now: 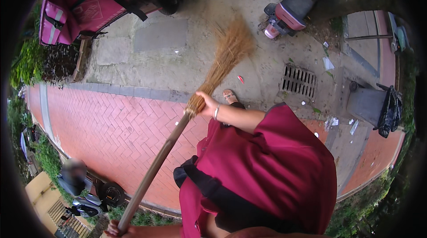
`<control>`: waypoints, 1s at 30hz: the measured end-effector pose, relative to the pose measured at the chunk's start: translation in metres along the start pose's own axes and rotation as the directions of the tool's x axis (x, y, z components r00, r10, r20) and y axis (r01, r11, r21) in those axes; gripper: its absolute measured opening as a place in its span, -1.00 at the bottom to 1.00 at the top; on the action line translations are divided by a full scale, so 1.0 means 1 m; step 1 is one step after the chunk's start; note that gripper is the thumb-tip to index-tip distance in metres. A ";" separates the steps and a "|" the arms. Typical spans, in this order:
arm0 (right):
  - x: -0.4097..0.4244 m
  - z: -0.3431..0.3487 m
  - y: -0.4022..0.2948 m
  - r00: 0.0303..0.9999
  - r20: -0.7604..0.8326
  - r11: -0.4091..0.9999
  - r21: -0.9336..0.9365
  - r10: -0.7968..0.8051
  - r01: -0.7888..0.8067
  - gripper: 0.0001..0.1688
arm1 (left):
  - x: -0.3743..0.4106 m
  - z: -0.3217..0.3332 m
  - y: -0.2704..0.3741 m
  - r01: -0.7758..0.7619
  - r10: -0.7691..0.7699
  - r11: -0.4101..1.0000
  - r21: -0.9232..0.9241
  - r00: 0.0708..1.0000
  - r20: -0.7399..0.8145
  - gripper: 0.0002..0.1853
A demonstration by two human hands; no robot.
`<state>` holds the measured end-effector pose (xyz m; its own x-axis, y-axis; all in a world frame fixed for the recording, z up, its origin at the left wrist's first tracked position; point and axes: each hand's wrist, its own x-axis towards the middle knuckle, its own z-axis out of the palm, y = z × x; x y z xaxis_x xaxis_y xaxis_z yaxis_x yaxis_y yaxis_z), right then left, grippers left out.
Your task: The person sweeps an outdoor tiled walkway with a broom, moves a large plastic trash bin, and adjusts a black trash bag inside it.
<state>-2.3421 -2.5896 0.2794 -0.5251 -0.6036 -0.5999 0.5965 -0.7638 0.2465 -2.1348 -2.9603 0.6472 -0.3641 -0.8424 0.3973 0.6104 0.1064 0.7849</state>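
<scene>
A straw broom with a wooden handle point(160, 153) runs slantwise across the view. My right hand point(207, 104), with a bracelet at the wrist, grips the bound base of the bristles. Near the lower left edge, my left hand point(116, 229) is closed around the handle's far end. The broom's bristles point(233, 42) fan out over the grey concrete and look blurred at the tips. A small red scrap point(241, 79) lies beside the bristles, close to my sandalled foot point(230, 96).
A drain grate point(298, 80) is right of the foot, with white litter point(328, 63) near it. A grey bin point(365, 104) with a black bag stands farther right. Scooters point(293, 14) and a vehicle with a magenta cover point(90, 7) stand above. Red brick paving point(123, 131) borders the concrete.
</scene>
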 end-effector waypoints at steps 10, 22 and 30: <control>-0.023 0.083 0.053 0.944 0.253 0.977 -0.059 0.211 -0.203 -0.56 | 0.017 -0.037 -0.025 -0.054 0.057 0.998 0.027 0.993 -0.104 -0.91; 0.018 0.151 -0.253 0.960 0.124 0.907 -0.316 -0.250 0.277 -0.56 | -0.069 -0.032 -0.176 0.337 -0.387 0.920 -0.201 0.864 -0.323 -0.85; 0.028 0.320 -0.425 0.663 0.457 0.736 -0.027 -0.593 0.676 -0.45 | -0.147 0.267 -0.251 0.648 -0.769 0.392 -0.653 0.621 0.155 -0.87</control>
<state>-2.8044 -2.3547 0.4012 -0.9792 -0.0519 -0.1960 0.1001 -0.9645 -0.2445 -2.4222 -2.7219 0.5190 -0.8042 -0.5227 -0.2829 0.4626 -0.8493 0.2544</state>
